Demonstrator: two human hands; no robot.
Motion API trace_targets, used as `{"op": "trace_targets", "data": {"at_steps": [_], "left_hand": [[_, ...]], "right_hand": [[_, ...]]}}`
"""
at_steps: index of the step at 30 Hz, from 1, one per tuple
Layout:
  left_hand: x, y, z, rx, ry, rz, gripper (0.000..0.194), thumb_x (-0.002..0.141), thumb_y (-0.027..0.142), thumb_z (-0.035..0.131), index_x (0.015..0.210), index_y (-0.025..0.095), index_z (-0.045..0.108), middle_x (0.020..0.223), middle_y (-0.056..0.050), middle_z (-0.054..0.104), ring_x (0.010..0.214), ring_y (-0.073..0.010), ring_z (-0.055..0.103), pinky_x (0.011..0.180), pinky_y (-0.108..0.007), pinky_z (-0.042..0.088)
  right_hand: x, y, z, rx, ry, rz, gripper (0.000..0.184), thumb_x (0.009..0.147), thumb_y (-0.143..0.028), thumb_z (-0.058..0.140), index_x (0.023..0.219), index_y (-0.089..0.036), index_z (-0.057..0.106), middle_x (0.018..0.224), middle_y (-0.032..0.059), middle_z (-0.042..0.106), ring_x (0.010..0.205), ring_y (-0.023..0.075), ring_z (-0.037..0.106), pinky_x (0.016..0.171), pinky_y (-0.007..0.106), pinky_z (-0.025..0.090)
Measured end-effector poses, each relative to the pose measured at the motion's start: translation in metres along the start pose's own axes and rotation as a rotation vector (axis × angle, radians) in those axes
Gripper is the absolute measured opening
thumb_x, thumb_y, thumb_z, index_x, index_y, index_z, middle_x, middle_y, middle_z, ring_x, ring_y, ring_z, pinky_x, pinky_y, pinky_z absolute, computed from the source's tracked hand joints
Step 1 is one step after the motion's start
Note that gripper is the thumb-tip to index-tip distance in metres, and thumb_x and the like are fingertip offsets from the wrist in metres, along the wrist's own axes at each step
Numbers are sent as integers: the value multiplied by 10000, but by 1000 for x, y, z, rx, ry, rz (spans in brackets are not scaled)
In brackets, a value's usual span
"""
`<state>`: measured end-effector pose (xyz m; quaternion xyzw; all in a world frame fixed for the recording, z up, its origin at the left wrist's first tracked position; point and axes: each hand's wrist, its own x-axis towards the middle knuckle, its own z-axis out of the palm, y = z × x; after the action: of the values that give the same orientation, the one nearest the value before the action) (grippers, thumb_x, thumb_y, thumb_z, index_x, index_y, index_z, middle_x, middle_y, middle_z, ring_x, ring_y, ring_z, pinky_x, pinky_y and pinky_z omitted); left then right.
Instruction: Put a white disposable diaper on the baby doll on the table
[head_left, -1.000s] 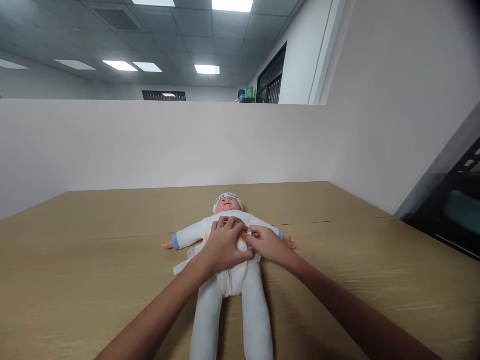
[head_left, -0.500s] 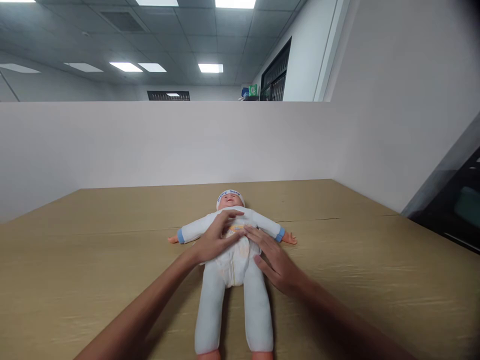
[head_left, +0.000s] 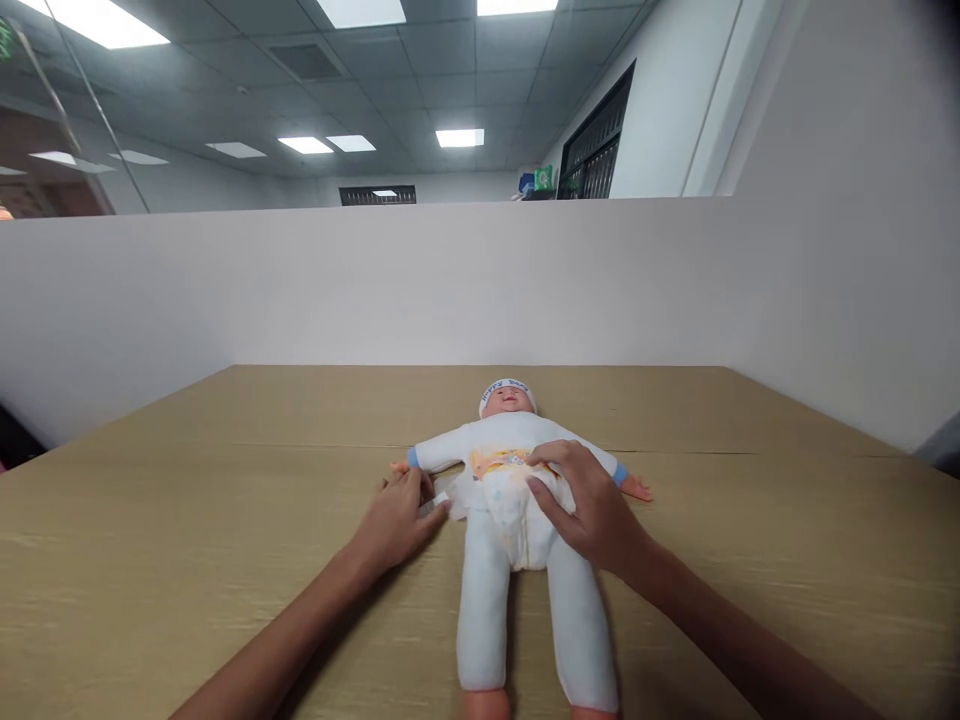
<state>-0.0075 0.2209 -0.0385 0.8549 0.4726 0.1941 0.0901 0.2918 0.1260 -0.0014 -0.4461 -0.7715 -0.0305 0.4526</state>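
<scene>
A baby doll (head_left: 517, 560) in a white suit with blue cuffs lies on its back on the wooden table (head_left: 187, 520), head toward the far wall. A white diaper (head_left: 510, 500) with a coloured front band wraps its hips. My right hand (head_left: 585, 505) rests on the right side of the diaper, fingers spread and pressing down. To the doll's left, my left hand (head_left: 397, 520) pinches the diaper's side tab (head_left: 441, 500), just below the doll's outstretched arm.
A white partition wall (head_left: 375, 290) closes off the far edge of the table and continues along the right side. A dark object (head_left: 9, 440) shows at the far left edge.
My left hand moved off the doll's chest to the diaper tab at its left side. My right hand shifted up onto the diaper. The camera view swung left.
</scene>
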Motion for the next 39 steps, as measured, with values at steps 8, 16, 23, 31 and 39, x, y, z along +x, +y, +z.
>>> {"op": "trace_targets", "data": {"at_steps": [8,16,23,31,39], "left_hand": [[11,-2,-13,-407,-58,-170,422,962,610,502,786,234,576,833,-38,654,843,-275,620,766,-370,424],[36,48,-26,-740,-48,-113,430,949,586,593,764,198,599,756,22,552,776,-184,500,728,-302,362],[53,73,-16,-873,-181,172,507,1071,625,469,850,196,625,835,3,577,819,-187,515,777,-313,412],[56,32,24,-970,-45,56,432,1021,627,628,1119,208,591,982,-2,584,897,-186,532,824,-319,442],[57,39,27,-926,63,-2,363,1004,566,624,1010,205,590,960,-15,587,886,-199,527,810,-332,434]], "right_hand": [[61,-30,36,-192,-328,287,326,944,-411,727,813,-240,481,847,-8,644,786,190,552,645,319,282],[68,-32,40,-208,-399,410,317,885,-365,740,775,-228,477,823,-22,666,745,162,537,629,312,235],[63,-16,31,-76,-429,323,257,1030,-355,581,816,-224,525,851,1,670,761,168,541,688,313,301],[58,-1,41,-65,-336,341,306,1024,-282,556,750,-234,431,728,-23,570,687,160,489,652,310,275],[58,1,40,-79,-110,377,239,952,-153,470,807,-267,318,709,-50,449,655,170,438,639,311,287]]}}
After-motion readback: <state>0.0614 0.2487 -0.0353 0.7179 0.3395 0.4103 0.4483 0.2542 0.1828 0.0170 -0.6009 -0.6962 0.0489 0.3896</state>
